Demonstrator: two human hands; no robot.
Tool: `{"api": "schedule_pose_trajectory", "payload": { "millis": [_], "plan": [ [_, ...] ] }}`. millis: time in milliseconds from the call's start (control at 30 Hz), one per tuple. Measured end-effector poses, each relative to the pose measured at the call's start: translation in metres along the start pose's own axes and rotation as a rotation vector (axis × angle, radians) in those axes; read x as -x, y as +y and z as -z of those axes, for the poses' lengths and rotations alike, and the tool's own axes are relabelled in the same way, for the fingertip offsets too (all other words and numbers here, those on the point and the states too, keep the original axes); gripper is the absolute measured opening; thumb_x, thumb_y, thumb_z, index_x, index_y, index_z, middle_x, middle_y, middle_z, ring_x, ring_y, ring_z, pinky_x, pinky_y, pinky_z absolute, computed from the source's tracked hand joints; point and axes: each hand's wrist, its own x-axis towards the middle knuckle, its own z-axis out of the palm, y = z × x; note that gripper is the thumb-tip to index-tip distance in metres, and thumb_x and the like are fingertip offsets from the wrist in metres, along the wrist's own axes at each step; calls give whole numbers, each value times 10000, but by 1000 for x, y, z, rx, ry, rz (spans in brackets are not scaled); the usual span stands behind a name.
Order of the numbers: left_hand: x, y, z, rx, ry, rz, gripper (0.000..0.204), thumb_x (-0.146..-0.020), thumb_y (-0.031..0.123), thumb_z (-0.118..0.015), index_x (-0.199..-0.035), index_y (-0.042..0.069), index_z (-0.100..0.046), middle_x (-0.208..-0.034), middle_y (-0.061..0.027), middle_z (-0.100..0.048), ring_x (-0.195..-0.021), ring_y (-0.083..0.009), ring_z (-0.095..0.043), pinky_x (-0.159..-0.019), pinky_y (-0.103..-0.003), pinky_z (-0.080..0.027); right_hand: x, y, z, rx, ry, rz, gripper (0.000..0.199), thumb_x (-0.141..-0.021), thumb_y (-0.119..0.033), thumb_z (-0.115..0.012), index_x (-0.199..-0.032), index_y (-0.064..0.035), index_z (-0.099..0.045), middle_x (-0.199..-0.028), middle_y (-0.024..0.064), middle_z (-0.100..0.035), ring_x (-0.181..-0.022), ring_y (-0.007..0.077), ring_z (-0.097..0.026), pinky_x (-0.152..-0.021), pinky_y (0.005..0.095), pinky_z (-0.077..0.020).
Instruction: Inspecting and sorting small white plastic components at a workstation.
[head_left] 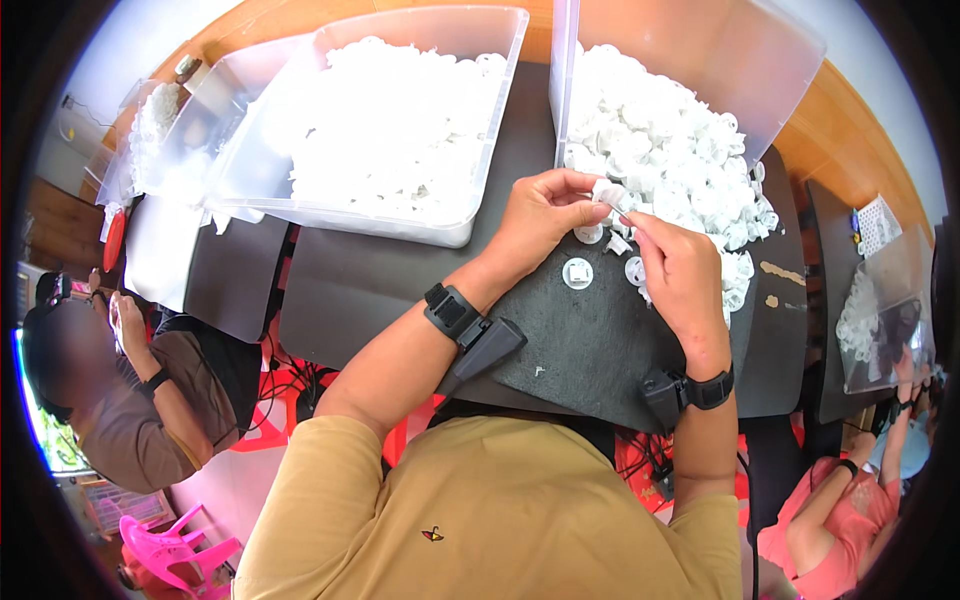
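Above the dark table (360,290), my left hand (537,225) pinches a small white plastic part (608,193) between thumb and fingers. My right hand (684,268) is closed close beside that part. Something thin shows at its fingertips, too small to name. A round white piece with a square raised centre (577,273) lies on the black mat (590,345) below my hands. A few more white pieces lie partly hidden near my fingers. Just beyond, a heap of white plastic parts (660,130) spills out of a clear bin (700,50) onto the table.
A large translucent bin (455,235) full of white parts stands at the far left of the table. At the left sits a person in brown (150,400); another in pink (835,520) is at the right, by another clear bin (885,310). A pink chair (175,550) stands lower left.
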Motion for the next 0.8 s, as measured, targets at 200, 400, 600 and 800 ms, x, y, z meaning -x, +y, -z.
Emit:
{"api": "schedule_pose_trajectory", "payload": {
  "millis": [200, 400, 600, 800],
  "plan": [
    [26, 36, -19, -201, -41, -129, 214, -820, -32, -676, -1032, -19, -652, -978, -52, -674, -880, -100, -632, -793, -262, -529, -3, 8, 10, -220, 230, -168, 198, -798, -23, -666, -995, -11, -674, -607, 71, -556, -523, 108, -469, -506, 260, -395],
    [63, 137, -19, -595, -182, -673, 337, -755, -51, -710, -1076, 37, -657, -1141, -84, -653, -1027, -173, -631, -891, -317, -511, 6, 5, 10, -132, 175, -166, 206, -816, -54, -663, -1020, -29, -683, -699, 140, -635, -556, 219, -581, -550, 313, -452],
    [47, 175, 53, -959, 606, -832, 361, -783, -47, -682, -1129, 51, -650, -1380, -128, -493, -1148, -237, -576, -1008, -353, -432, 7, -31, 1, -193, -56, -2, 219, -764, -129, -716, -968, -51, -694, -795, 117, -680, -659, 274, -644, -607, 351, -498],
    [77, 141, 6, -517, -113, -557, 298, -805, -45, -667, -1092, 32, -668, -1152, -113, -649, -1105, -217, -601, -955, -329, -462, 10, -30, -7, -35, -350, 35, 268, -741, -210, -738, -982, -102, -690, -715, 70, -629, -651, 260, -630, -581, 374, -477]
  ]
}}
